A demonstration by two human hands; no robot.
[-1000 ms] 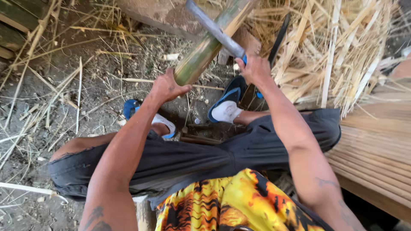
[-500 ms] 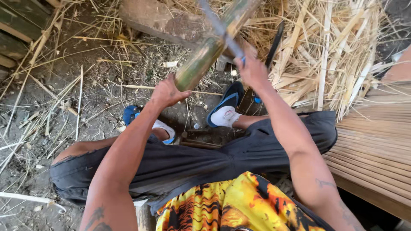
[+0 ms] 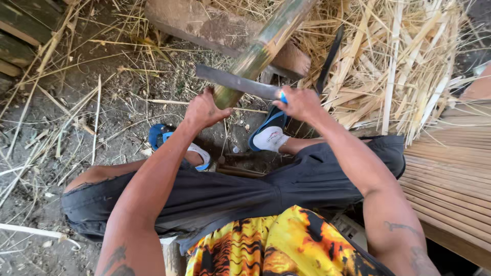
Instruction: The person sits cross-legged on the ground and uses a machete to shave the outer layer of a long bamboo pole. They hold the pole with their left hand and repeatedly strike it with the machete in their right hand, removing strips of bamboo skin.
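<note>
A thick green-brown bamboo pole (image 3: pixel 266 46) slants from the top of the view down to my left hand (image 3: pixel 204 108), which grips its lower end. My right hand (image 3: pixel 300 102) is closed on the blue-wrapped handle of a long grey machete (image 3: pixel 235 82). The blade lies flat across the near end of the pole, pointing left. Both hands hover over my feet in blue sandals (image 3: pixel 268 130).
A heap of split bamboo strips and shavings (image 3: pixel 388 66) fills the upper right. Stacked flat bamboo slats (image 3: pixel 450 174) lie at right. A stone or wood block (image 3: pixel 204 23) rests behind the pole. A second dark blade (image 3: pixel 330 59) stands in the shavings. Loose splinters litter the dirt at left.
The machete has swung down from a raised, upward-pointing angle to lie horizontally across the pole's lower end. My left hand has stayed on the pole.
</note>
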